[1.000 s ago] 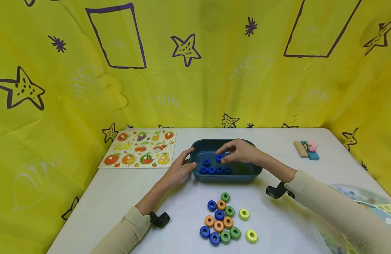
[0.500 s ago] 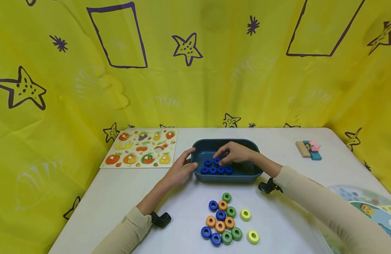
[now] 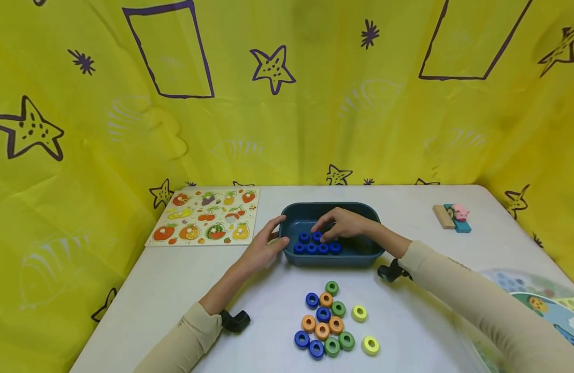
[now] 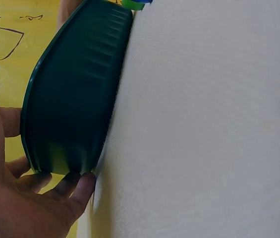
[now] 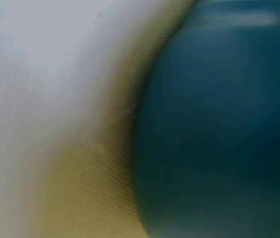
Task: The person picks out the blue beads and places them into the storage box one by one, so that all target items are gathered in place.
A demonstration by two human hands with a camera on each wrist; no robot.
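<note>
A dark teal plastic tray (image 3: pixel 361 259) stands at the middle of the table, and several blue rings (image 3: pixel 311 248) sit in its left part, most of them in a row along the near wall. My left hand (image 3: pixel 262 247) holds the tray's left end; in the left wrist view its fingers (image 4: pixel 83 191) press against the end wall. Inside the tray, my right hand (image 3: pixel 345 226) pinches a blue ring (image 3: pixel 317 237) between thumb and fingertips, low beside another ring in the second row. The right wrist view shows only the tray's outer wall (image 5: pixel 219 124), blurred.
In front of the tray lie loose orange (image 3: pixel 321 330), green (image 3: pixel 346 340), blue (image 3: pixel 302 339) and yellow rings (image 3: pixel 370 345). A fruit puzzle board (image 3: pixel 203 217) is at the back left. Wooden blocks (image 3: pixel 443 217) with a pink pig figure (image 3: pixel 460 213) are at the back right.
My right hand has moved slightly left and down inside the tray, bringing the blue ring from above down beside the second-row ring. The left hand keeps its hold on the tray's end.
</note>
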